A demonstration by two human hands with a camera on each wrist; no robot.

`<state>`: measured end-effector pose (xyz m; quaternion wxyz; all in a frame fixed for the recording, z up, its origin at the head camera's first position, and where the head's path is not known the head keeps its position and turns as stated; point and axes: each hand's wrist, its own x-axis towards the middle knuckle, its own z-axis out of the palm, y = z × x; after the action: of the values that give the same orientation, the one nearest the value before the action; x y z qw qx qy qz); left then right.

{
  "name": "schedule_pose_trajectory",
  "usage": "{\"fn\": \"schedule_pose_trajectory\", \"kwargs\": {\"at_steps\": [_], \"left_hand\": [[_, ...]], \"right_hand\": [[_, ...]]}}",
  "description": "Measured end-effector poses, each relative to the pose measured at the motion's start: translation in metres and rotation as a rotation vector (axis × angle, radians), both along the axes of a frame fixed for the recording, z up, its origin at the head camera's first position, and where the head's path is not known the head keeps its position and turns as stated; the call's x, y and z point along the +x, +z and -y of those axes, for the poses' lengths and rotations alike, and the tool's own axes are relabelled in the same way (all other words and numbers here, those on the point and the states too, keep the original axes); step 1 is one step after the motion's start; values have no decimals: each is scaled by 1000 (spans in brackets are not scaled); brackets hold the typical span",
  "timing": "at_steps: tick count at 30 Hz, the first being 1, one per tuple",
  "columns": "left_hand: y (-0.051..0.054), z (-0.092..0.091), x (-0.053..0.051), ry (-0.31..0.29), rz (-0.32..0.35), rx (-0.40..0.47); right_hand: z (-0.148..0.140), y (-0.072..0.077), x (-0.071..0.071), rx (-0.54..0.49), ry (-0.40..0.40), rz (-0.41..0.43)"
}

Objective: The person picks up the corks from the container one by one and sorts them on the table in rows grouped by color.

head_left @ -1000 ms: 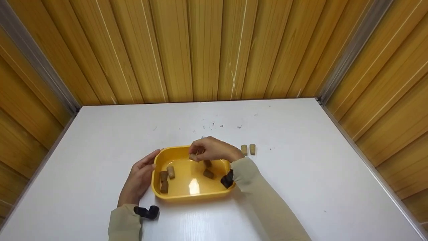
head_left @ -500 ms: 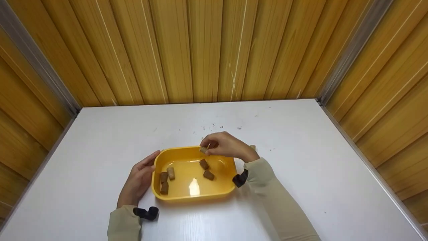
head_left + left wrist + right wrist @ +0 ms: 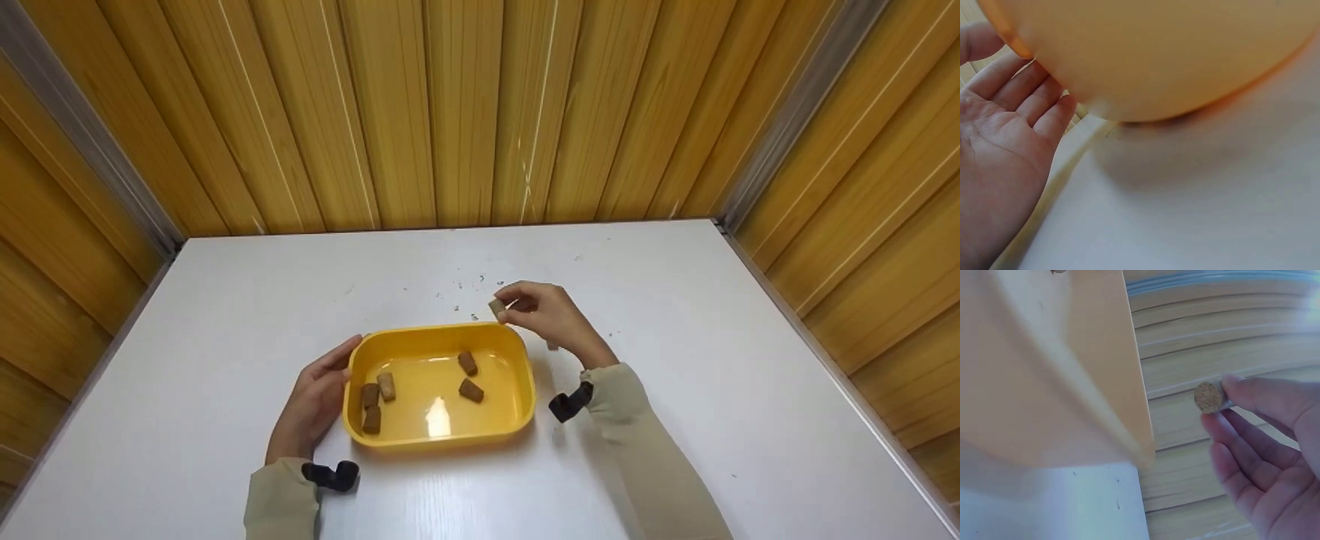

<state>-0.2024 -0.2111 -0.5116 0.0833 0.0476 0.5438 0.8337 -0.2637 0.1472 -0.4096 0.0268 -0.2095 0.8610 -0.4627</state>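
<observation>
My right hand (image 3: 551, 319) pinches a light cork stopper (image 3: 497, 307) between thumb and fingers, just beyond the tray's back right rim. In the right wrist view the round end of that cork (image 3: 1208, 397) shows. My left hand (image 3: 311, 397) rests against the left end of the yellow plastic tray (image 3: 442, 444), its fingers fairly straight along the outer wall (image 3: 1129, 62). Inside the tray, a light cork (image 3: 385, 386) lies beside two darker corks (image 3: 371, 418) at the left. Two more dark corks (image 3: 471, 390) lie toward the right.
Partly hidden below my right wrist, a small piece, probably a cork (image 3: 553, 346), lies on the white table (image 3: 660, 300). Small dark crumbs (image 3: 481, 278) are scattered behind the tray. Wood-patterned panels (image 3: 457, 112) stand at the back and both sides.
My right hand has lifted the light cork out of the tray and carried it right and back past the rim. My left hand and the other corks in the tray have stayed put.
</observation>
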Motion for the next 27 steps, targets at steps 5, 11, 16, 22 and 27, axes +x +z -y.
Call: {"fn": "schedule_pose_trajectory", "kwargs": {"at_steps": [5,11,16,22,27], "left_hand": [[0,0,0,-11,14,4],[0,0,0,12,24,20],[1,0,1,17,29,19],[1,0,0,10,13,-3],[2,-1,0,16,20,-8]], "right_hand": [[-19,-7,-2,-66,-124,-9],[-37,-18,-4,-104,-199,-1],[-49,-26,-4,-95,-259,27],[-63,-39,-5,-68,-310,68],[-75,-47,-4,-69,-348,64]]}}
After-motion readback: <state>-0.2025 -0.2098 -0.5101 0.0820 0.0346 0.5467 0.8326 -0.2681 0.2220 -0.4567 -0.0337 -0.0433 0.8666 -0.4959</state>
